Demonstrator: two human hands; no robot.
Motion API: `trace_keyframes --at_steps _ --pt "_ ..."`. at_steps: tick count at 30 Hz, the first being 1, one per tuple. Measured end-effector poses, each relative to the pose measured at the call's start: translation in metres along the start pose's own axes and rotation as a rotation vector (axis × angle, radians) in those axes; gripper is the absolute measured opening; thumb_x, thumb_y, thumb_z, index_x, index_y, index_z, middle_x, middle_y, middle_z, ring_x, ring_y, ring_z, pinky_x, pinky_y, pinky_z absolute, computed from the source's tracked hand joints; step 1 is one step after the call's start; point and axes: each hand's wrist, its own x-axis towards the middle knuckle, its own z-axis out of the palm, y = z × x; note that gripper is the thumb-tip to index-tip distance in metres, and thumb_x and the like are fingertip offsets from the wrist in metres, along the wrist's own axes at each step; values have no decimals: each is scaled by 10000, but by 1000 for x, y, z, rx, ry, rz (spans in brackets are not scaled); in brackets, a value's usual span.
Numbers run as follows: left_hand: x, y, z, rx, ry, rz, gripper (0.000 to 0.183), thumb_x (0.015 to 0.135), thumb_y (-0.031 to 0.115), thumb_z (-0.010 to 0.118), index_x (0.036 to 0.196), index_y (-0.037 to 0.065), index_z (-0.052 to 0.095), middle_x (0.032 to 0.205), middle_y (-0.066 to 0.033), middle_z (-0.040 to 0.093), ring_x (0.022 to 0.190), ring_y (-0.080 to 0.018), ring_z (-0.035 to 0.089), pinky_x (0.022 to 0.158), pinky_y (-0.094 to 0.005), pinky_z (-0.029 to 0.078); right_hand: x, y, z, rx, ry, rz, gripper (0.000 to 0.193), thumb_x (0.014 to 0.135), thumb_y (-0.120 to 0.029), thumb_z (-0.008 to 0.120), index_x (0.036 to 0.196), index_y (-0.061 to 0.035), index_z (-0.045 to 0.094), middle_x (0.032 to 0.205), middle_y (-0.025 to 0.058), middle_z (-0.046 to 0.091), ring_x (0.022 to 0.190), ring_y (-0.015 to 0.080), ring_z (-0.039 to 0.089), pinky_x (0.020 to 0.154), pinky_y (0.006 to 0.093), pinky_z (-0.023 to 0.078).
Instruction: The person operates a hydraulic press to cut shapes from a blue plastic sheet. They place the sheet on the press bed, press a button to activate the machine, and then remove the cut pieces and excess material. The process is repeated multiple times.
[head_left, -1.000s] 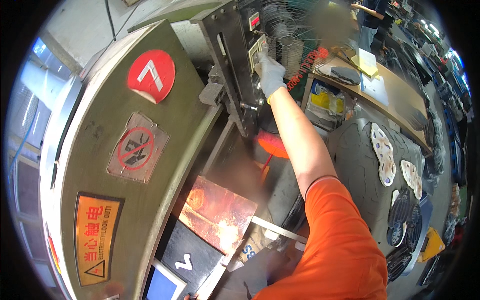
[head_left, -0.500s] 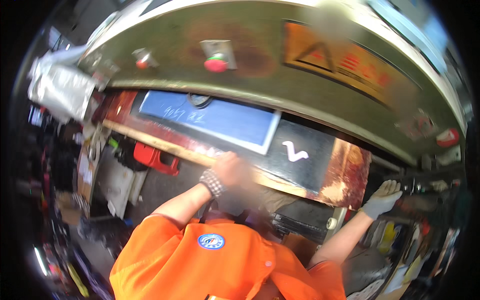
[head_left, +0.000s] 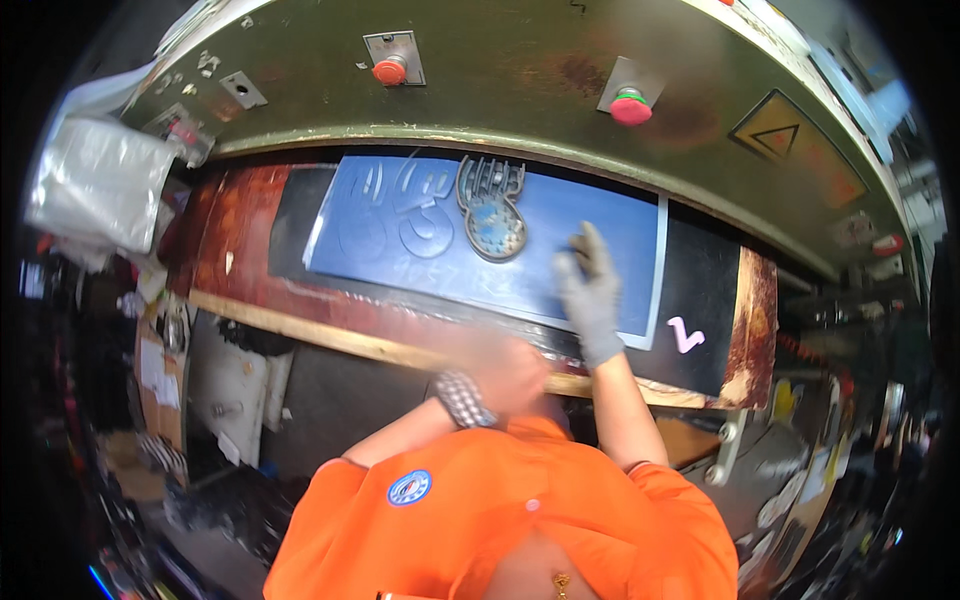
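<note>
A blue sheet (head_left: 560, 270) lies on the black board of the wooden worktable, under the front of the green machine. On it sits a metal cutting die (head_left: 497, 225), shaped like a sandal sole with strap-like bars at its far end. Left of the die, similar outlines are cut into the sheet. My right hand (head_left: 592, 295), in a grey glove, reaches over the sheet to the right of the die; its fingers are apart and hold nothing visible. My bare left hand (head_left: 515, 375), with a checkered wristband, is at the table's front edge, its fingers blurred.
Red push buttons (head_left: 391, 70) and a yellow warning sign (head_left: 795, 140) are on the green machine front (head_left: 500, 70). A small pink curved piece (head_left: 686, 335) lies on the black board (head_left: 690, 290). A silvery plastic bag (head_left: 100, 180) hangs at the left.
My right hand has come from beyond the table's right end to over the blue sheet. The die and cut outlines now show more fully, and the head view has shifted.
</note>
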Motion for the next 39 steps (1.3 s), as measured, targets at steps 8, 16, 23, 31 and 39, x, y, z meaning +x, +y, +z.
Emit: trace_keyframes --at_steps 8,16,23,31,39 --pt "-105 -140 -160 491 342 -475 421 864 81 615 1272 -13 570 1266 -202 579 1228 -379 522 1071 -485 380 -31 -1 119 -731 44 -209 992 635 -401 850 1453 -65 400 1222 245 513 1192 432 471 1034 530 386" --pt "-136 -147 -146 496 152 -584 455 906 160 599 1339 37 535 1388 -192 488 1318 -372 441 1136 -539 292 -46 -7 104 -230 66 28 932 638 -299 905 1406 5 474 1264 172 607 1117 252 610 974 355 490" --pt "-143 -146 -152 458 125 -580 506 828 132 679 1311 47 556 1387 -184 484 1329 -368 428 1143 -540 283 -49 -19 96 10 95 228 977 648 -327 916 1423 38 447 1237 163 620 1105 207 607 953 311 484" --pt "-151 -147 -151 499 99 -566 523 850 160 668 1344 53 535 1425 -180 461 1344 -372 413 1146 -542 278 -39 -8 75 762 211 307 742 826 -247 760 1408 73 430 1226 156 617 1049 177 628 919 287 503" --pt "-144 -144 -146 603 51 -550 523 862 136 606 1369 49 512 1432 -218 423 1363 -394 372 1147 -584 247 -69 -26 13 93 350 120 786 704 -150 870 1361 62 495 1239 151 616 1097 189 607 963 309 489"
